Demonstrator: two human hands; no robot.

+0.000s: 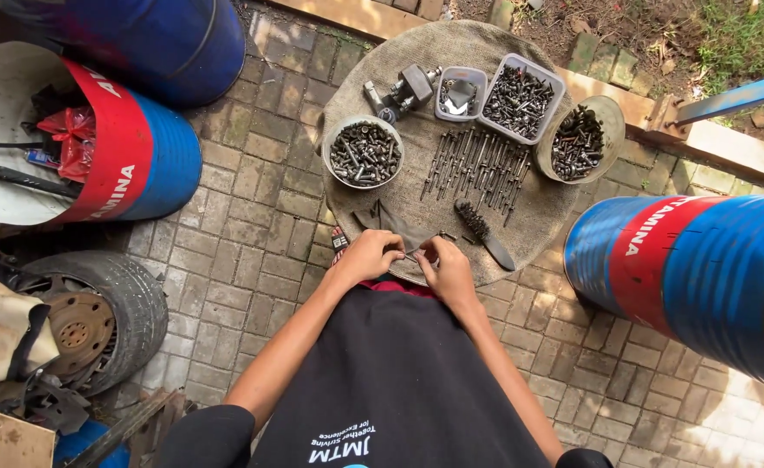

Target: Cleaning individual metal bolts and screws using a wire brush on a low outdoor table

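Here both hands, the left hand [370,256] and the right hand [445,268], pinch one thin bolt [416,254] at the near edge of the round mat [520,227]; I think it goes beside the bolt row [477,169] next.

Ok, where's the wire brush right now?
The wire brush lies on the round burlap mat, just beyond the right hand, below the row of long bolts.

round mat [520,208] on paving: bowl of bolts [364,153] at left, another bowl of bolts [579,140] at right, two tubs [521,97] behind, row of long bolts [477,169] in the middle, wire brush [483,232] in front. both hands [366,256] [448,270] meet over the near edge. drums [694,277] flank the mat; tyre [104,312] far left.
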